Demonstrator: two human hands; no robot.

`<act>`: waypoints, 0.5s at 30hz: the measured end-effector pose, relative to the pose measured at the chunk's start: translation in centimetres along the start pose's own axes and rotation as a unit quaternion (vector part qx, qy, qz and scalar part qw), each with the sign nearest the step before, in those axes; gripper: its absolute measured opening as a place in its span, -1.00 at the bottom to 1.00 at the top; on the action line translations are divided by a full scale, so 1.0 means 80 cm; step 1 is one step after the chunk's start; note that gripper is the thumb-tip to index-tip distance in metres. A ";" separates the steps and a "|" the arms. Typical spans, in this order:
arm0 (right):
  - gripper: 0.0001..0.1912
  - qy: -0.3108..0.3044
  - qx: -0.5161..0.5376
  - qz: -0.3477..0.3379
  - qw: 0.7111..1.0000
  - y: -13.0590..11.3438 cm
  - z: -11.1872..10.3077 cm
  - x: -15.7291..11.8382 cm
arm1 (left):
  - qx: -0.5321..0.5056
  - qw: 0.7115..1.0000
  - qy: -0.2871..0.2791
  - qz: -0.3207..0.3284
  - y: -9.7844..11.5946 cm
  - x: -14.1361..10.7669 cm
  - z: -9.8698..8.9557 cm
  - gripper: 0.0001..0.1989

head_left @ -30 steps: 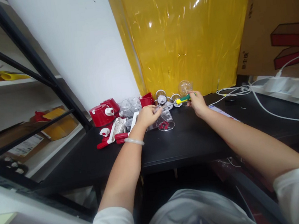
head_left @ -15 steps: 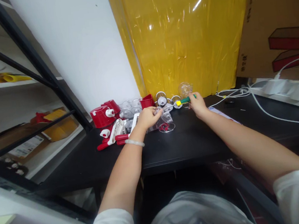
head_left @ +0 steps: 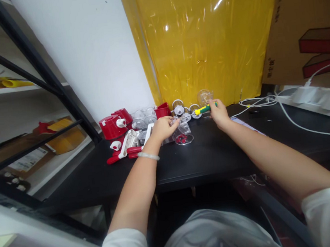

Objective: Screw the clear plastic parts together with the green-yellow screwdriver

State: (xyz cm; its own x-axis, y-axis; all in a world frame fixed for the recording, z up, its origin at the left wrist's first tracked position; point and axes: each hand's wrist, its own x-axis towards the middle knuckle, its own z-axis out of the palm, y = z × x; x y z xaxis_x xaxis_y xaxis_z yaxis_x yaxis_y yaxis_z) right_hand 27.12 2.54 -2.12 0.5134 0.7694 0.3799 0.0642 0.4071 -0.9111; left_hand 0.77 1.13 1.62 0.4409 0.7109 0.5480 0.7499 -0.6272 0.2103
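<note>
- A person's right hand [head_left: 219, 115] grips a green-and-yellow screwdriver [head_left: 206, 109], fingers closed around the green end of its handle, the shaft angled toward the other hand.
- The left hand [head_left: 163, 128], a pale bangle [head_left: 148, 156] at its wrist, pinches the upper part of a clear plastic piece [head_left: 185, 129] between thumb and fingers; red shows through its round base.
- Both work over a black tabletop [head_left: 195, 163], the plastic piece near its middle; whether the base touches down, I cannot tell from here.
- Silvery drums with white ends [head_left: 178, 107] sit just behind; a red housing [head_left: 112, 127] and red-and-white handles [head_left: 128, 144] lie to the left.
</note>
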 end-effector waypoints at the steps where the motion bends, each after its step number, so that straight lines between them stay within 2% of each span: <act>1: -0.73 0.003 0.001 0.002 1.000 -0.002 0.000 -0.001 | -0.001 1.000 0.000 0.001 0.000 0.000 0.000 -0.49; 4: -0.85 0.003 0.029 0.038 0.999 -0.008 0.003 -0.003 | -0.004 1.000 0.002 0.007 0.000 0.000 0.000 -0.47; 9: -0.81 -0.016 0.098 0.093 0.991 -0.016 0.005 -0.003 | 0.001 1.000 0.000 0.002 0.001 0.000 -0.001 -0.48; 12: -0.82 -0.023 0.083 0.091 0.992 -0.012 0.003 -0.001 | 0.003 1.000 -0.004 0.002 0.001 0.000 -0.001 -0.49; 15: -0.63 -0.013 0.032 0.048 0.998 -0.001 0.000 0.004 | -0.003 1.000 -0.003 0.003 0.001 0.000 -0.001 -0.50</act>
State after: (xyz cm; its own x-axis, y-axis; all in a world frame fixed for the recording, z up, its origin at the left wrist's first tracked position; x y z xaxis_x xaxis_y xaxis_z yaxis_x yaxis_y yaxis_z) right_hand 27.31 2.77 -1.93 0.4914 0.8187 0.2970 -0.0398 0.3617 -0.9314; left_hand 0.74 1.05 1.69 0.4473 0.7094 0.5446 0.7452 -0.6324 0.2117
